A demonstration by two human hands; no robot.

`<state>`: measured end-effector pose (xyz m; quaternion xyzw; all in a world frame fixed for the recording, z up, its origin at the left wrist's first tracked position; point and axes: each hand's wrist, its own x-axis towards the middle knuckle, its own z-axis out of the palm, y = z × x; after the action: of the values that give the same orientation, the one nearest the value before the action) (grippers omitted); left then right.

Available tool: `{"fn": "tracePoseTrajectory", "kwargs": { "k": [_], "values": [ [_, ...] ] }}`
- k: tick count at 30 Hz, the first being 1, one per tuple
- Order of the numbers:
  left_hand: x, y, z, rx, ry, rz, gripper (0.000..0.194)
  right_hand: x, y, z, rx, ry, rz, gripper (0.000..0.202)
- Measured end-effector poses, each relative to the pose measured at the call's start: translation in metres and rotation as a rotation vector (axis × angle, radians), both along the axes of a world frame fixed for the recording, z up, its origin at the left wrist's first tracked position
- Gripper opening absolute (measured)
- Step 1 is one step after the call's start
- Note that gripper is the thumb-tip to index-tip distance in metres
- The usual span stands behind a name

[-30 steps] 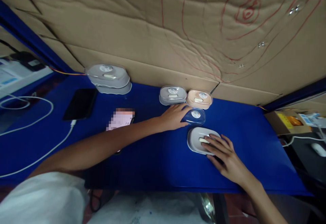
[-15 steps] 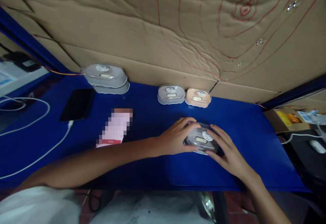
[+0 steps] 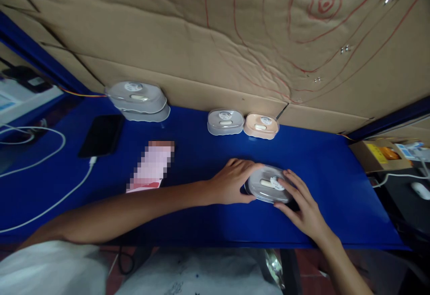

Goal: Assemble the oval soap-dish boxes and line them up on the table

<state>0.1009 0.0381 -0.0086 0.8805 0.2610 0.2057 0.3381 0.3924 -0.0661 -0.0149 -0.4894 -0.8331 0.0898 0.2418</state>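
Note:
On the blue tabletop in front of me is an oval grey box with a clear lid [image 3: 268, 192]; the lid has a pale tab and a round white sticker. My left hand [image 3: 233, 181] wraps its thumb and fingers around the left end of the box. At the right end, my right hand [image 3: 302, 203] grips the lid's edge, fingers at the far side and thumb at the near side. The lid looks shifted to the right, and a dark sliver shows by its left edge. What is inside the box I cannot make out.
Behind stand another grey box [image 3: 225, 122] and a peach box [image 3: 261, 126], side by side. Two larger grey boxes [image 3: 139, 100] are stacked farther left. A black phone [image 3: 101, 136] with a white cable and a blurred-out pink-screened item [image 3: 152, 165] lie left. A cardboard wall [image 3: 151, 31] closes the back.
The box's lid has moved slightly right, with its sticker and tab, and my right hand has moved with it. My left fingers have drawn back from the lid's top toward its left end.

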Motion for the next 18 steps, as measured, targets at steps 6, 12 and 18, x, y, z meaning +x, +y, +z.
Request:
{"fn": "tracePoseTrajectory", "kwargs": {
  "k": [6,12,18],
  "values": [
    [0.003,-0.003,-0.007,0.018,-0.004,0.004,0.091,-0.004,-0.005,-0.004,0.004,-0.02,-0.011,0.071],
    [-0.015,0.022,0.018,0.162,0.034,0.131,0.078,0.034,0.019,-0.001,0.002,-0.023,-0.117,0.063],
    [-0.071,0.097,0.038,0.375,0.345,0.415,0.065,0.143,0.085,-0.013,0.261,-0.134,-0.382,0.058]
  ]
}}
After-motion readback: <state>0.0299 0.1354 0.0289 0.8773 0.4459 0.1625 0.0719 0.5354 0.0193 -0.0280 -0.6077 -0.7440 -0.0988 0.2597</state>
